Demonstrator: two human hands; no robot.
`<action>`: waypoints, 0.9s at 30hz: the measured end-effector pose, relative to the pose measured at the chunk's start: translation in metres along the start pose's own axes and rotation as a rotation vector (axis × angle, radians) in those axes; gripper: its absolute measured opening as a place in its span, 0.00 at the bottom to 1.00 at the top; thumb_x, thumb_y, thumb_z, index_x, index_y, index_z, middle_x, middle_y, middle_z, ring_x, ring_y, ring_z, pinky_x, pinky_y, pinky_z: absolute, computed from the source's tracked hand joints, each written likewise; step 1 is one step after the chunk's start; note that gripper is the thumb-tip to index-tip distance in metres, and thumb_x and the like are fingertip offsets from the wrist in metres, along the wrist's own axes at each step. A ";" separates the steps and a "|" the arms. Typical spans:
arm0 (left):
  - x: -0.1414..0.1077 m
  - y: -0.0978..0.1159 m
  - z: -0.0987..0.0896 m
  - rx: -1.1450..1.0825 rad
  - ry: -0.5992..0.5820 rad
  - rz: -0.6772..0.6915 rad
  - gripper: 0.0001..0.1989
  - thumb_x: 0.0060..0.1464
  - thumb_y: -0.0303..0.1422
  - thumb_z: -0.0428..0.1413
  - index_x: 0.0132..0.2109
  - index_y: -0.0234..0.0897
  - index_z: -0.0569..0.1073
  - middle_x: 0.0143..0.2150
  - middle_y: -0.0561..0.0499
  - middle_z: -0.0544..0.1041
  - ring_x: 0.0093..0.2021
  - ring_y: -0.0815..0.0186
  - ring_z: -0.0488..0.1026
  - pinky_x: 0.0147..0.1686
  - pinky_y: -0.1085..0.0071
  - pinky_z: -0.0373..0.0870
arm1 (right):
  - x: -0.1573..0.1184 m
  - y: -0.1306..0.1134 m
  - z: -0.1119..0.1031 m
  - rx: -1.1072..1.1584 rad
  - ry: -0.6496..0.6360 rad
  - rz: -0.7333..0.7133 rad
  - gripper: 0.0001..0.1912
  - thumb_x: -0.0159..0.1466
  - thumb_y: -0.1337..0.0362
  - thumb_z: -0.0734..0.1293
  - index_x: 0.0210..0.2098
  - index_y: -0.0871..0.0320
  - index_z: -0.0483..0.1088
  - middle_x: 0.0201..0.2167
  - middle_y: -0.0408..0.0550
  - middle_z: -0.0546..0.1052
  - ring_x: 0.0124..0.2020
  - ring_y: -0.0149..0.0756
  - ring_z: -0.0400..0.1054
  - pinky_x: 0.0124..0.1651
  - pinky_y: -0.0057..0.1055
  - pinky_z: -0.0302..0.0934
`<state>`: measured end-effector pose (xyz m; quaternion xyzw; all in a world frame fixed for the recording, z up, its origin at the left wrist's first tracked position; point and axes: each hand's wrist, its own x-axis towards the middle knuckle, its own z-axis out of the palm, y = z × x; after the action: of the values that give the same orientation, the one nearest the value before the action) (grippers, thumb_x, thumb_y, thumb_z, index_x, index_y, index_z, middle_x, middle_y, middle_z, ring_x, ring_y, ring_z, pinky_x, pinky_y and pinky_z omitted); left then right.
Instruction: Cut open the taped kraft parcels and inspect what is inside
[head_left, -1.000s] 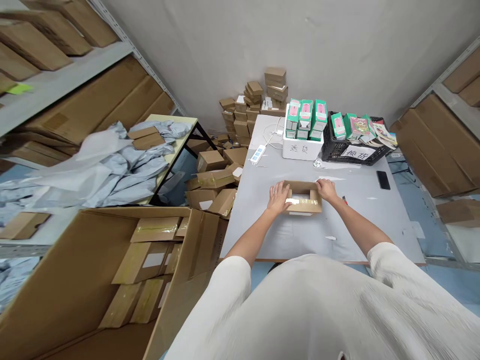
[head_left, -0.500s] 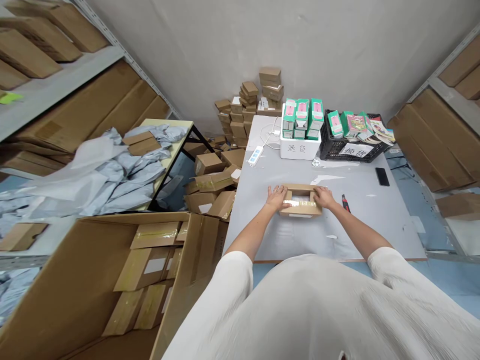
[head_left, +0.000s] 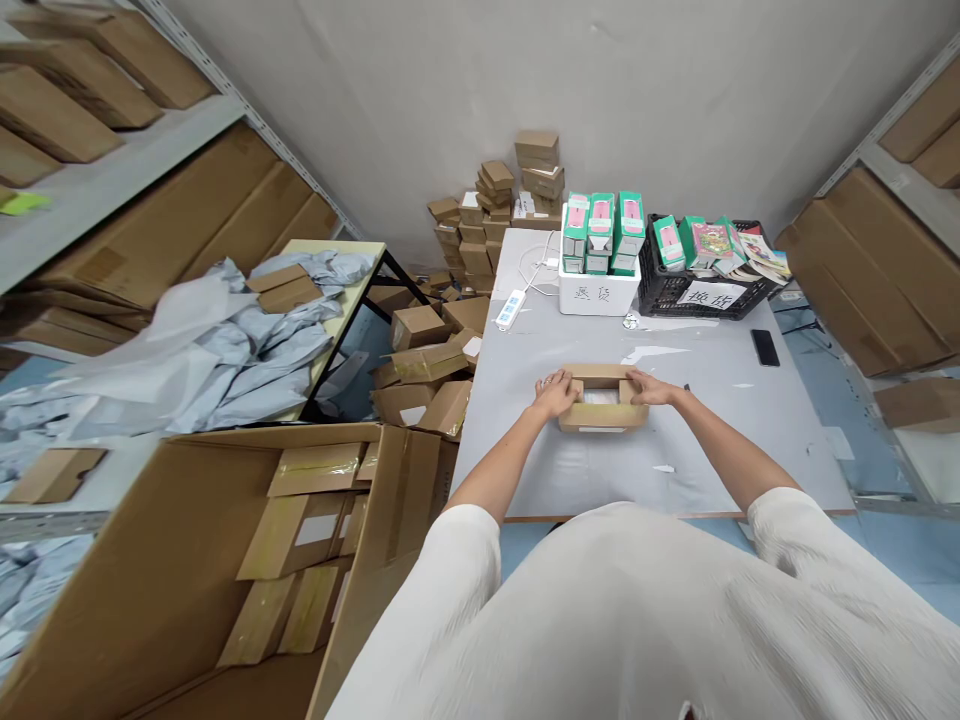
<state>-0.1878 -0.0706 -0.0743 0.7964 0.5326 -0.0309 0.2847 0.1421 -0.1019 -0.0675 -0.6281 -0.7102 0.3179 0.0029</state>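
Observation:
A small cardboard box (head_left: pixel 603 416) lies on the grey table (head_left: pixel 510 440) in front of me, its top partly open with something pale inside. My left hand (head_left: pixel 556 393) grips its left end, and my right hand (head_left: pixel 649 387) grips the right end, fingers on the flaps. Tape runs along the box's near side. Beyond the box stands a white bin (head_left: pixel 600 296) of green-and-pink packages (head_left: pixel 601 222). Beside it is a black crate (head_left: pixel 705 300) with packages and booklets. A dark phone (head_left: pixel 765 348) rests at the right.
A large open carton (head_left: pixel 397 490) with taped boxes stands at the lower left. Grey plastic parcels (head_left: pixel 277 360) cover a side table. Small boxes (head_left: pixel 472 235) are piled by the wall. A power strip (head_left: pixel 511 309) lies on the table's left. Shelves flank both sides.
The near flap has opened outward, widening the opening, and the tape strip no longer crosses it. My right forearm has shifted and now hides most of the red cutter.

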 end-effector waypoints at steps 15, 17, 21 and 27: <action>-0.022 0.005 0.008 0.310 -0.221 0.239 0.77 0.39 0.61 0.74 0.85 0.40 0.43 0.86 0.30 0.35 0.85 0.34 0.30 0.78 0.31 0.28 | -0.033 -0.016 0.025 -0.238 -0.216 0.019 0.84 0.50 0.39 0.82 0.85 0.54 0.26 0.85 0.64 0.28 0.85 0.60 0.22 0.82 0.57 0.25; -0.022 0.009 0.012 0.353 -0.205 0.237 0.76 0.41 0.58 0.75 0.85 0.43 0.42 0.86 0.31 0.35 0.85 0.34 0.29 0.78 0.32 0.27 | -0.032 -0.021 0.024 -0.285 -0.231 0.031 0.84 0.51 0.38 0.81 0.84 0.55 0.24 0.85 0.66 0.26 0.85 0.61 0.21 0.82 0.58 0.24; -0.017 0.010 0.014 0.391 -0.171 0.263 0.63 0.43 0.52 0.76 0.81 0.50 0.58 0.87 0.39 0.36 0.84 0.30 0.31 0.78 0.31 0.33 | -0.025 -0.033 0.020 -0.365 -0.265 0.002 0.79 0.51 0.41 0.82 0.85 0.46 0.30 0.85 0.62 0.27 0.84 0.68 0.23 0.80 0.63 0.26; -0.011 0.013 0.017 0.436 -0.173 0.254 0.55 0.44 0.49 0.77 0.77 0.58 0.66 0.88 0.45 0.35 0.84 0.29 0.32 0.75 0.23 0.36 | -0.014 -0.044 0.015 -0.425 -0.354 0.005 0.64 0.52 0.45 0.83 0.81 0.39 0.55 0.86 0.53 0.26 0.83 0.79 0.27 0.76 0.74 0.39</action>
<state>-0.1771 -0.0917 -0.0791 0.8938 0.3829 -0.1769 0.1524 0.1003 -0.1211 -0.0539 -0.5509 -0.7490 0.2666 -0.2537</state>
